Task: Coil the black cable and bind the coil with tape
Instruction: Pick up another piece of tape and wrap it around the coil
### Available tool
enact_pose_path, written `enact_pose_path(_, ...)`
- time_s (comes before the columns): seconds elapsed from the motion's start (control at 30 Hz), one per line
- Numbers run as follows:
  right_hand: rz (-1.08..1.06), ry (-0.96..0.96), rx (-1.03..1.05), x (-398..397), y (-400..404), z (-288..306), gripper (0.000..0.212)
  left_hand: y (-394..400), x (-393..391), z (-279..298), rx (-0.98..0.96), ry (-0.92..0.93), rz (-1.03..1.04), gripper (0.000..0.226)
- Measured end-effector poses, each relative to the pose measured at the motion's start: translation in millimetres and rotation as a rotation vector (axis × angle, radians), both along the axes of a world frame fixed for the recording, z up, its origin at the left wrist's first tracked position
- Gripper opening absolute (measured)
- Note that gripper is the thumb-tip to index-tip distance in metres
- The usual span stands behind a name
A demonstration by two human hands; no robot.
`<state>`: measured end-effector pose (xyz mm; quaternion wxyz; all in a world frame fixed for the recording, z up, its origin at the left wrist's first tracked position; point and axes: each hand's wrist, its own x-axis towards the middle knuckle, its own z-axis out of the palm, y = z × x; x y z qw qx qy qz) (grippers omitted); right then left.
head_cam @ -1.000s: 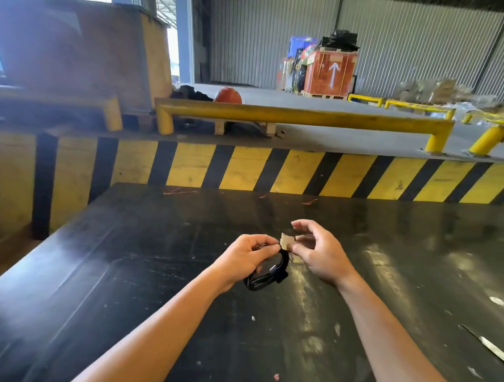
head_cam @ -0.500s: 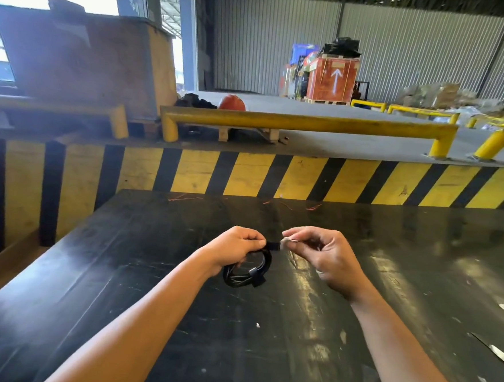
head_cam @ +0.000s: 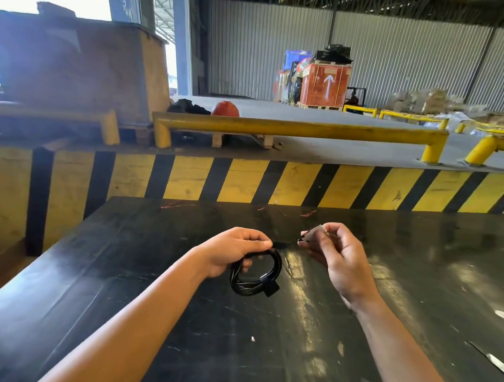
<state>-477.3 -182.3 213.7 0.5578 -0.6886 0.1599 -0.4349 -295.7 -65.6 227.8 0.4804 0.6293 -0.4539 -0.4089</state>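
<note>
Warehouse dock behind a black work table (head_cam: pixel 387 289)

Beyond the table, yellow-and-black striped barrier (head_cam: pixel 275 182); further back, yellow guard rail (head_cam: pixel 294 128), wooden crate (head_cam: pixel 74 65), orange crate with white arrow (head_cam: pixel 325 85), corrugated wall (head_cam: pixel 403 52).

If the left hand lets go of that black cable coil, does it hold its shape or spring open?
Probably holds: a band of tape already wraps the black cable coil at one spot. Opposite that, only the left hand pinches the loops, so they may splay. It looks light, hanging from fingertips.
</note>
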Motion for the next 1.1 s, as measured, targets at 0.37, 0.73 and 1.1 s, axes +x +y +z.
enact_pose_path(0.37,-0.290,0.228,-0.254,6,-10,-4,0.006,-12,7,17,-0.013,0.113,-0.027,0.012)
enact_pose_path(0.73,-0.055,0.278,-0.079,-8,-7,0,0.014,-32,-11,27,-0.024,0.160,-0.166,0.010)
enact_pose_path(1.1,-0.252,0.150,-0.023,-19,-15,-1,0.020,-30,-23,12,-0.089,0.320,-0.247,0.042)
